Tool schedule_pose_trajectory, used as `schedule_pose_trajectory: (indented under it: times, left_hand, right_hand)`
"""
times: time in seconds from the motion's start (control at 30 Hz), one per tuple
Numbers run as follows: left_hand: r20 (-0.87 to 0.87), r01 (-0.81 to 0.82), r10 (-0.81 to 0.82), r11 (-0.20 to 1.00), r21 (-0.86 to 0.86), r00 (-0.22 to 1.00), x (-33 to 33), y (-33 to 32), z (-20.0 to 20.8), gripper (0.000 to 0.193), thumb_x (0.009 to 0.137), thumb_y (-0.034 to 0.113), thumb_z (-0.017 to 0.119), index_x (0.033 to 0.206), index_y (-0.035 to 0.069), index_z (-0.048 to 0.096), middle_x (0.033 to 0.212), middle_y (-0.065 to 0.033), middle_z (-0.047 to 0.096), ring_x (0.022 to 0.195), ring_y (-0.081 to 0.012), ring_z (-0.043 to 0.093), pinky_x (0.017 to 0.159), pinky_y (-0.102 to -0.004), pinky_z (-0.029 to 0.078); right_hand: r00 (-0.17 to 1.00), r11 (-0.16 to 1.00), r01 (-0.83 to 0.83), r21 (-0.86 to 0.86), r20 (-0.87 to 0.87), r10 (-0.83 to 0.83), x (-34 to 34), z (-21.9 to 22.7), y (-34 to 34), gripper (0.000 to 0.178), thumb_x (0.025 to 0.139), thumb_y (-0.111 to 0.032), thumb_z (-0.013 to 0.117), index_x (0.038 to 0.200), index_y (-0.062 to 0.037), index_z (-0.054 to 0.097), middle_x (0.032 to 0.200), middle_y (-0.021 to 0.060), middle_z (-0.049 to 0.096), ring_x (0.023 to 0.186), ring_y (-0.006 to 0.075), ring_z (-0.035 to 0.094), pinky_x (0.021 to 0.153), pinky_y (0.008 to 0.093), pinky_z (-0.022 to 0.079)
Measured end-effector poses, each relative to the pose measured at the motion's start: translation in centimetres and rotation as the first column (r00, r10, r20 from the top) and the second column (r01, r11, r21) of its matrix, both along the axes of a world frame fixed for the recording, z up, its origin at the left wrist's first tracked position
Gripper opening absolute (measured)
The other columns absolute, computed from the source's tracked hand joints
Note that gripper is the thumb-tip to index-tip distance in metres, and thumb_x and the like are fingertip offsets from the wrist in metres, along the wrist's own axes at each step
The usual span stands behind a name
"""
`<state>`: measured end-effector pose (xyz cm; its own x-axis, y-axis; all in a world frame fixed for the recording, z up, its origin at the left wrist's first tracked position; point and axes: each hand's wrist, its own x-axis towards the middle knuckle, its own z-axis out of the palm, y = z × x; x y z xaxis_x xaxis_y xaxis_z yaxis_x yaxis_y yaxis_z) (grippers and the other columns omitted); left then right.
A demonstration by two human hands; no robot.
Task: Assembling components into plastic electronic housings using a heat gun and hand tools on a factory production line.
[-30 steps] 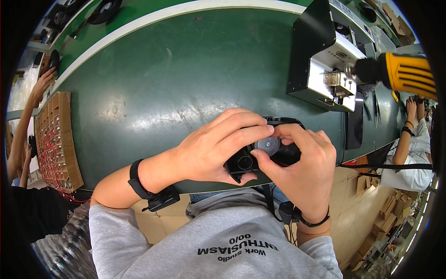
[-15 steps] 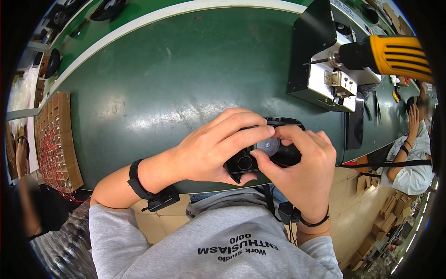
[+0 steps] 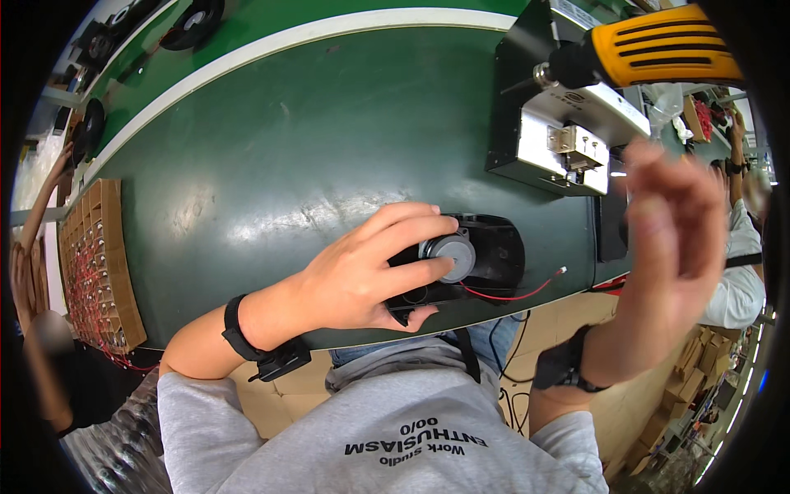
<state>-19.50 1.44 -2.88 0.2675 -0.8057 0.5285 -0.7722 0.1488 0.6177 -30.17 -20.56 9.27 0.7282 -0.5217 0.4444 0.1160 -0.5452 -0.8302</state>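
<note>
My left hand (image 3: 362,267) grips a black plastic housing (image 3: 500,247) at the table's near edge, with its fingers over the top and the thumb at the near side. Two fingertips rest on a small round grey speaker (image 3: 455,257) seated in the housing. From the speaker a thin red lead (image 3: 514,298) with a white plug runs right, toward the table edge. My right hand (image 3: 671,235) is raised off to the right, away from the housing. Motion smears its fingers, so their grip is unclear.
A yellow and black power screwdriver (image 3: 662,48) hangs at upper right, above a metal box-shaped machine (image 3: 527,144). At left stands a divided cardboard tray (image 3: 115,247) holding several small parts with red wires. Co-workers are at both sides.
My right hand has let go of the housing and swung up to the right. The speaker and its red lead now show. My left hand keeps its hold.
</note>
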Motion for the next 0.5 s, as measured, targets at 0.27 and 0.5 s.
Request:
schedule_pose_trajectory:
  times: [0.27,0.5]
  left_hand:
    - [0.229,-0.073,0.068,0.997,0.015,0.971,-0.2,0.3,0.4,0.039,0.072,0.021,0.086,0.106,0.007,0.073,0.131,-0.0063,0.069,0.133,-0.0293,0.057,0.1,-0.0468,0.046]
    - [0.49,-0.168,0.113,0.983,0.07,0.865,-1.0,0.9,0.9,0.039,0.081,0.036,0.084,0.113,0.015,0.076,0.123,0.0015,0.072,0.124,-0.0153,0.064,0.107,-0.0562,0.036]
  right_hand:
    - [0.762,0.734,-0.644,0.215,0.27,0.589,7.3,3.2,-5.3,0.032,0.103,-0.019,0.051,0.118,0.0084,0.06,0.11,0.0131,0.062,0.107,0.0272,0.062,0.107,0.0441,0.041]
    - [0.661,0.639,-0.747,0.183,0.3,0.688,3.8,3.9,-6.1,0.043,0.104,-0.019,0.046,0.14,0.0034,0.036,0.08,0.0014,0.047,0.081,0.0156,0.054,0.088,0.0419,0.048]
